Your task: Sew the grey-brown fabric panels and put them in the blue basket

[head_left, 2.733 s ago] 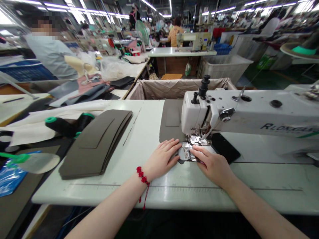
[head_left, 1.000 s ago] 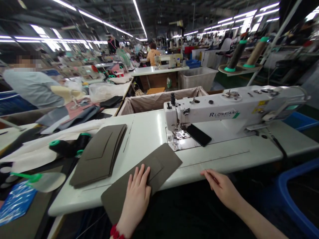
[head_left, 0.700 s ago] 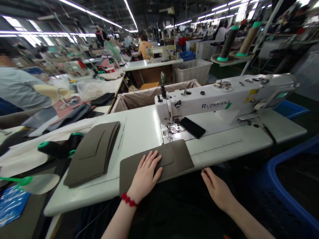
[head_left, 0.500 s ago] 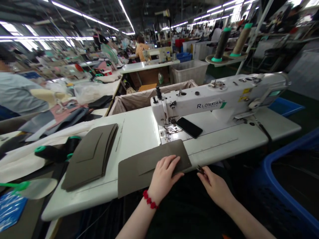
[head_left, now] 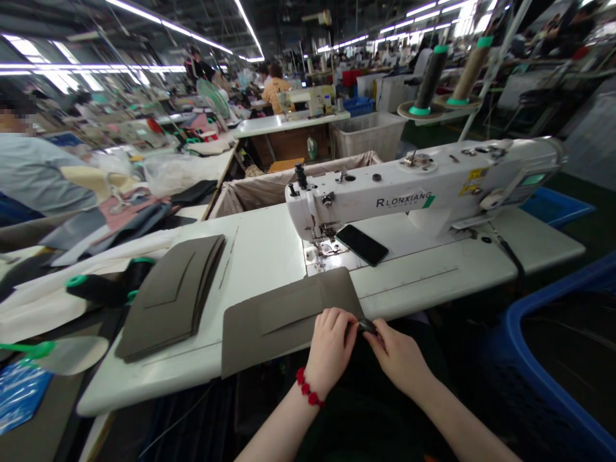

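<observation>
A flat grey-brown panel with a slit in it lies along the table's front edge, overhanging it slightly. My left hand, with a red bracelet at its wrist, is closed at the panel's front right corner, fingers above and thumb below the edge. Beside it, my right hand is closed around small dark thread snips, whose tip meets the left fingertips. The fingers partly hide the snips, and I cannot tell whether a thread is between them. Behind the panel stands a white sewing machine.
A black phone lies by the needle area. Left on the table is a stack of similar panels, with black thread cones beyond. A blue basket stands at right. Another person sits at far left.
My left hand has slid right from the panel's surface to its corner, and its fingers have closed. The right hand has moved left with the snips, so both hands now meet.
</observation>
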{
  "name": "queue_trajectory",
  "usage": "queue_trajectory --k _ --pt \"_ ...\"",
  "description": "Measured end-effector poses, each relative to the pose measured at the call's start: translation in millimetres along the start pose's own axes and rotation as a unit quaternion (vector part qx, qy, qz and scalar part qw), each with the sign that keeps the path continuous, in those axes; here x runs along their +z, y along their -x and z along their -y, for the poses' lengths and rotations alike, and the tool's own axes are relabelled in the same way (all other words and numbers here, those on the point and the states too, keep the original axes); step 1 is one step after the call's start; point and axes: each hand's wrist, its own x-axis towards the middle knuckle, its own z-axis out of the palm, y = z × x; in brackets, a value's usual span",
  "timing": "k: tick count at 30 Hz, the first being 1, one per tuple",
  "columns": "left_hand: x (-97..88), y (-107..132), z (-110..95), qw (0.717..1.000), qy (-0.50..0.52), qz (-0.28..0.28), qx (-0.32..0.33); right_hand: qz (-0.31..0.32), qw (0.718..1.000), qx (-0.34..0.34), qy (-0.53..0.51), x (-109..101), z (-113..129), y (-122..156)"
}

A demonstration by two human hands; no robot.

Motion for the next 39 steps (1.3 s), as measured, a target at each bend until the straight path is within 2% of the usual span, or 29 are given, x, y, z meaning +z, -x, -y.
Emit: queue_trajectory --k 4,9,17,24,26,30,32,39 --pt "-5.4 -0.7 -2.3 1.000 0.026 0.006 -0.002 -0.002 1.000 0.013 0.018 2.3 1.3 -3.5" --pt "-15.6 1.5 7.3 0.998 0.064 0.016 0.011 -0.011 1.000 0.024 0.008 -2.3 -1.7 -0.1" --pt "-2.2 2.4 18.1 0.999 0.042 0.008 0.010 -0.016 0.999 0.018 0.027 3.1 -1.3 2.4" --pt "-2.0 1.8 19.7 0.999 0.042 0.006 0.006 -0.014 0.999 0.025 0.025 5.8 -1.9 2.1" --pt "-1.7 1.8 20.1 0.999 0.041 0.006 0.006 -0.019 0.999 0.031 -0.003 7.4 -2.2 1.0" --pt "-2.0 1.6 20.2 0.999 0.037 0.008 0.004 -0.028 0.985 0.041 -0.165 9.9 -4.0 -2.7" --pt "-2.7 1.4 19.3 0.999 0.033 0.010 0.002 -0.029 0.979 0.045 -0.198 10.0 -5.8 -3.1" --pt "2.4 -5.4 4.7 1.000 0.000 0.001 -0.020 -0.017 0.998 0.044 -0.041 9.5 -9.4 5.9"
